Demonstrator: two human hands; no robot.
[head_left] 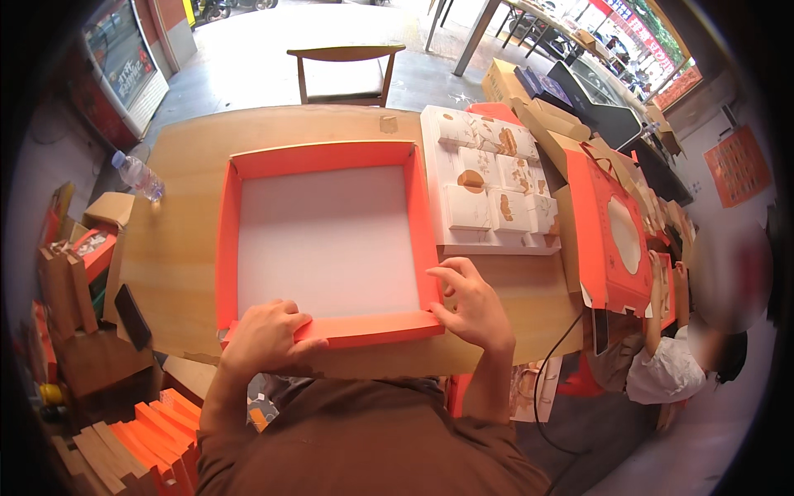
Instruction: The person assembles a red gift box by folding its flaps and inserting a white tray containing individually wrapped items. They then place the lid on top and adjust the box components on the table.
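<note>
On the table before me lies a shallow, square red cardboard box (332, 330) with a pale inside and raised walls; nothing lies in it. My left hand (269, 337) rests at its near left corner, fingers bent over the near wall and thumb along the outside. At the near right corner, my right hand (473, 306) has its thumb on the rim and its index finger on the right wall, the fingers curled. Right of the box, a white tray (488, 246) carries several small white boxes (468, 207) with gold-brown patterns.
A clear plastic bottle (139, 175) lies at the table's left. Red carton packaging with an oval window (612, 223) stands along the right edge. A wooden chair (345, 74) is at the far side. Another person (670, 364) works at the right. Folded orange card (157, 434) is stacked lower left.
</note>
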